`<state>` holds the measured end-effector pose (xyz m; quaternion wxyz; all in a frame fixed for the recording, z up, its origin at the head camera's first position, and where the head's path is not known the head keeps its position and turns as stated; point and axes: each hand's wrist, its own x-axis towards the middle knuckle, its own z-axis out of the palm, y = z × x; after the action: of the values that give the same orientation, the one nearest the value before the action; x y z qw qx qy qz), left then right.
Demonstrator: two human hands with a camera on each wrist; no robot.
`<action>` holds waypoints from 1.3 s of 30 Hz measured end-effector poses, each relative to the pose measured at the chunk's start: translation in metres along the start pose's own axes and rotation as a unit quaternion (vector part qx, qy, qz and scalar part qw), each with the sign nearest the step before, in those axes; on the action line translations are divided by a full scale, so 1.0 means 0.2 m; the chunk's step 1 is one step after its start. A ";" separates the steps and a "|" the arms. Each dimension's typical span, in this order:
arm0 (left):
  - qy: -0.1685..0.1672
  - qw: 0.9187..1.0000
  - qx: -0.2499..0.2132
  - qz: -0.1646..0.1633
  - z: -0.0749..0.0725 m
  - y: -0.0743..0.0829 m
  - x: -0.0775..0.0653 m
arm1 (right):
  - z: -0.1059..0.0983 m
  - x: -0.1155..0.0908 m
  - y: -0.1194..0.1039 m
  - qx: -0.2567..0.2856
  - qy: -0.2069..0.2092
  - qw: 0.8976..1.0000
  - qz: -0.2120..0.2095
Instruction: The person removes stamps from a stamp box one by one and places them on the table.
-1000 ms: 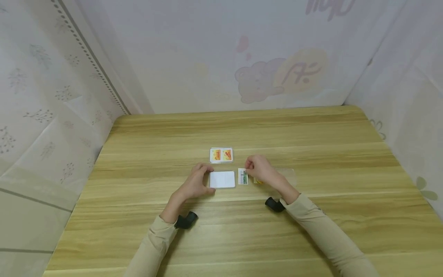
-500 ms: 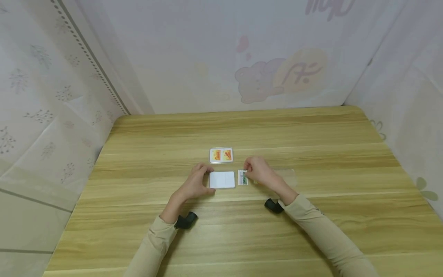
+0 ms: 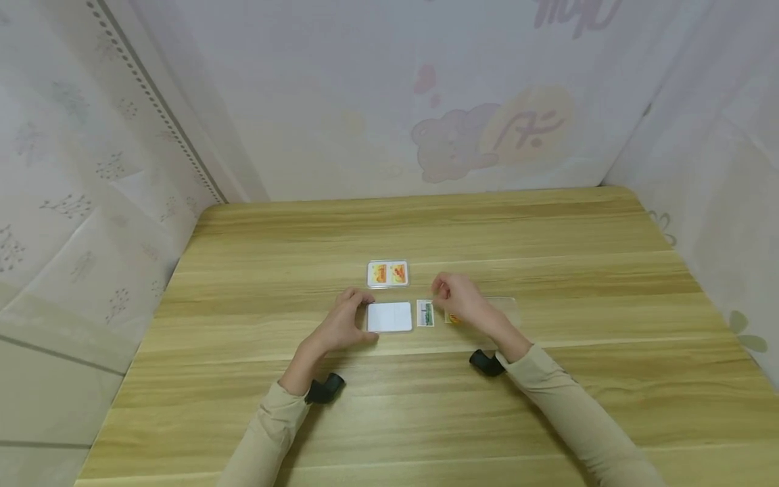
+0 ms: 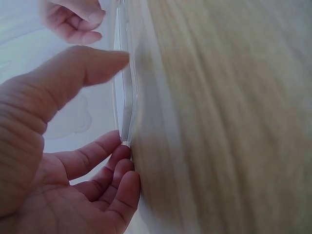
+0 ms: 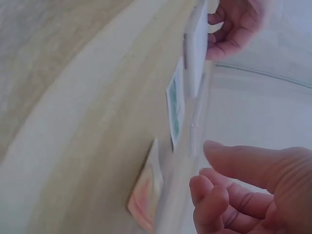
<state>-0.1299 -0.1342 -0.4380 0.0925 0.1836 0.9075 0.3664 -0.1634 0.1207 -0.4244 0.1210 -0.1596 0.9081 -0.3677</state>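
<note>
My left hand (image 3: 343, 321) holds a shallow clear case with a white insert (image 3: 389, 316) by its near and far edges, thumb on the near side, as the left wrist view (image 4: 124, 97) also shows. Just right of the case lies a small stamp with a green and grey picture (image 3: 425, 313). My right hand (image 3: 460, 297) hovers beside this stamp, with nothing visible between thumb and fingers in the right wrist view. Below that hand, a yellow-orange stamp (image 3: 452, 318) is partly hidden; its reddish face (image 5: 146, 197) shows more fully in the right wrist view.
Behind the white case lies another clear case with two orange stamps (image 3: 388, 273). A transparent plastic cover (image 3: 505, 309) lies right of my right hand, hard to see against the wooden table (image 3: 389, 419). Patterned cloth (image 3: 316, 101) surrounds the table's back and sides.
My right fingers have let go of the green-pictured stamp and drawn slightly right, so more of it shows. The stamp has shifted slightly toward me. My left hand keeps its hold.
</note>
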 end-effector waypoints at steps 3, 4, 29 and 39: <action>0.001 1.000 -0.001 -0.001 0.00 0.01 0.00 | -0.02 -0.02 0.00 0.010 0.004 1.000 0.002; 0.003 1.000 -0.002 -0.001 0.00 0.01 0.00 | -0.03 -0.03 0.00 0.011 0.007 1.000 0.001; 0.013 0.991 -0.036 0.128 0.10 0.23 0.17 | -0.18 -0.24 0.13 0.026 0.073 0.996 -0.041; -0.013 0.988 -0.045 0.148 0.17 0.32 0.24 | -0.22 -0.31 0.18 0.027 0.090 0.995 -0.032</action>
<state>-0.1465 -0.0514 -0.4184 0.0566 0.3166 0.8517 0.4138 -0.1287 0.1958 -0.4122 0.0314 -0.1513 0.8997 -0.4083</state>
